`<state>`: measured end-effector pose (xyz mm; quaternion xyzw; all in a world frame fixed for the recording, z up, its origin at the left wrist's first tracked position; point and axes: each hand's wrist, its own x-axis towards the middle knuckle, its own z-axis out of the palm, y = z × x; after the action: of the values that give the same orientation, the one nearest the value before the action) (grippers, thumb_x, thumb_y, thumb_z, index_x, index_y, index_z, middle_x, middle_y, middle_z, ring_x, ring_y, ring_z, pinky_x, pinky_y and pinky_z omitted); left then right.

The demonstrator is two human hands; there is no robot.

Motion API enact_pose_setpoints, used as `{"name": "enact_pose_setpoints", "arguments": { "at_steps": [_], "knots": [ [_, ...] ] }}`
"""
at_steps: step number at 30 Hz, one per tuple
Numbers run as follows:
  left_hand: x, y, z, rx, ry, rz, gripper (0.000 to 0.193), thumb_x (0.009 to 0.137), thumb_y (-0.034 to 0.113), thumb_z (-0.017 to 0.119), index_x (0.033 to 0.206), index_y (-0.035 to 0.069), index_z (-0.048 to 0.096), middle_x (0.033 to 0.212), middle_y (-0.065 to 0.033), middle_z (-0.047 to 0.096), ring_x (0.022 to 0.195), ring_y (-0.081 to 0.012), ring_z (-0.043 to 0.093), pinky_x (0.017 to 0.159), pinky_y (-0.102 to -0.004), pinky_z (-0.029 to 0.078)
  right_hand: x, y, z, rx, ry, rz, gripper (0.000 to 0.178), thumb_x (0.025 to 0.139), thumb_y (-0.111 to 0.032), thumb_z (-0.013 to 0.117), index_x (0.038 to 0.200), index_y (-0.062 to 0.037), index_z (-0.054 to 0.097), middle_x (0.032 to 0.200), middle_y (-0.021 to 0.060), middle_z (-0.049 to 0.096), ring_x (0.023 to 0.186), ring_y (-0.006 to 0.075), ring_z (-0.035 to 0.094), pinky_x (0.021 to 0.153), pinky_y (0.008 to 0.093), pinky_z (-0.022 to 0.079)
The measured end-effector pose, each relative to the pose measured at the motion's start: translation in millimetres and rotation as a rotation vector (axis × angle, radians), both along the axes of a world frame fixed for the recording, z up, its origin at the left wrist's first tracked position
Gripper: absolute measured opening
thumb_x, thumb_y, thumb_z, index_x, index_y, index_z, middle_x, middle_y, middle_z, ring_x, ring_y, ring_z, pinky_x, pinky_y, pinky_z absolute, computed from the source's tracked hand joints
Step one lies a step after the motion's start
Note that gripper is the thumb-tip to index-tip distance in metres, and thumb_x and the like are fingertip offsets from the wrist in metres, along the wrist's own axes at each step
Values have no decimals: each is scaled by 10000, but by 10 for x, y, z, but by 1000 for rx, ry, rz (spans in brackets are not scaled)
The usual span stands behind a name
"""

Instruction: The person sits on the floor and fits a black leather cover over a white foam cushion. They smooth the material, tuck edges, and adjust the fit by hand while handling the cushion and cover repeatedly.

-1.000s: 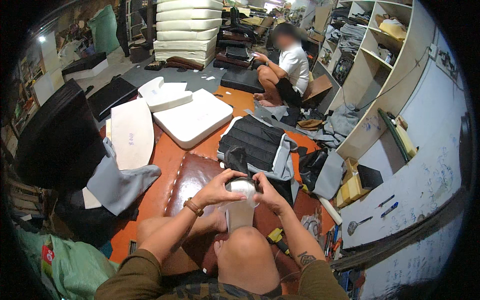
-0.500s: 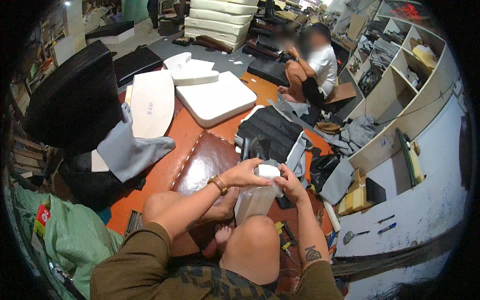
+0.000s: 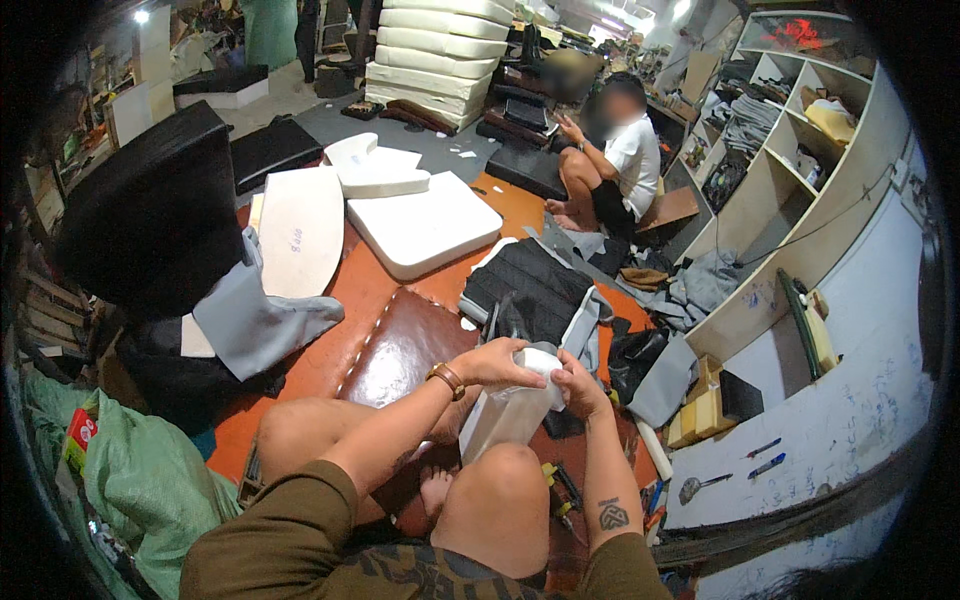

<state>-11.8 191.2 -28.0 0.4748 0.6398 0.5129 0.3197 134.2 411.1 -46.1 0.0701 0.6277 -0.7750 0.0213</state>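
A long, pale, box-shaped piece (image 3: 497, 418) stands tilted between my knees, its white padded-looking end facing up. Some grey sheet material (image 3: 543, 349) shows behind that end. My left hand (image 3: 497, 363) grips the top from the left, thumb pressed on the white end. From the right, my right hand (image 3: 580, 384) pinches the edge of the same end with thumb and fingers. What the fingertips hold on the far side is hidden. Just beyond my hands lies a black ribbed cover (image 3: 530, 282) with light edging.
A brown leather cushion (image 3: 410, 345) lies ahead, with white foam pads (image 3: 425, 225) and a black padded panel (image 3: 150, 205) farther left. A green sack (image 3: 150, 490) is at left. Tools (image 3: 565, 495) lie by my right knee; shelves (image 3: 790, 200) stand right. Another person (image 3: 625, 150) sits beyond.
The view has shifted slightly. Both hands stay on the white end of the box-shaped piece, with my left thumb lower across it. The other person's raised hand has moved away from their head.
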Motion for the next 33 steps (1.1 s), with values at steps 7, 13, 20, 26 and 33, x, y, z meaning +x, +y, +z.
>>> {"name": "enact_pose_setpoints", "arguments": {
  "at_steps": [7, 13, 20, 26, 33],
  "knots": [
    [-78, -69, -175, -28, 46, 72, 918, 747, 622, 884, 1287, -94, 683, 1214, -238, 748, 1112, -298, 721, 993, -391, 548, -48, -222, 159, 53, -35, -8, 585, 846, -355, 838, 1271, -93, 531, 1161, 61, 656, 1035, 182, 669, 884, 306, 534],
    [84, -183, 83, -16, 18, 53, 1005, 700, 691, 876, 1270, -115, 691, 1217, -278, 743, 1116, -333, 724, 1005, -407, 546, -3, -46, -155, -33, -56, -111, 956, 838, -366, 811, 1598, -25, 343, 1386, 146, 601, 1205, 254, 642, 996, 395, 542],
    [100, -218, -88, 13, 14, 134, 863, 696, 621, 904, 1226, -38, 732, 1114, -181, 773, 1018, -271, 734, 933, -388, 561, -2, -183, -144, -23, -5, -78, 916, 868, -421, 799, 1584, -38, 376, 1416, 137, 606, 1243, 282, 642, 1019, 431, 541],
    [138, -223, 22, -4, -12, 116, 821, 707, 608, 905, 1180, -42, 742, 1105, -168, 777, 997, -249, 738, 915, -374, 567, -18, -49, -137, -43, -12, -12, 799, 886, -433, 781, 1525, -74, 463, 1375, 101, 636, 1218, 253, 655, 996, 414, 555],
    [139, -230, -48, -45, 72, 199, 899, 700, 647, 885, 1198, -85, 729, 1128, -213, 770, 1021, -285, 744, 921, -391, 571, -39, -129, -163, -40, -3, 1, 712, 914, -484, 768, 1482, -108, 561, 1358, 73, 675, 1203, 258, 670, 1019, 413, 550]
  ]
}}
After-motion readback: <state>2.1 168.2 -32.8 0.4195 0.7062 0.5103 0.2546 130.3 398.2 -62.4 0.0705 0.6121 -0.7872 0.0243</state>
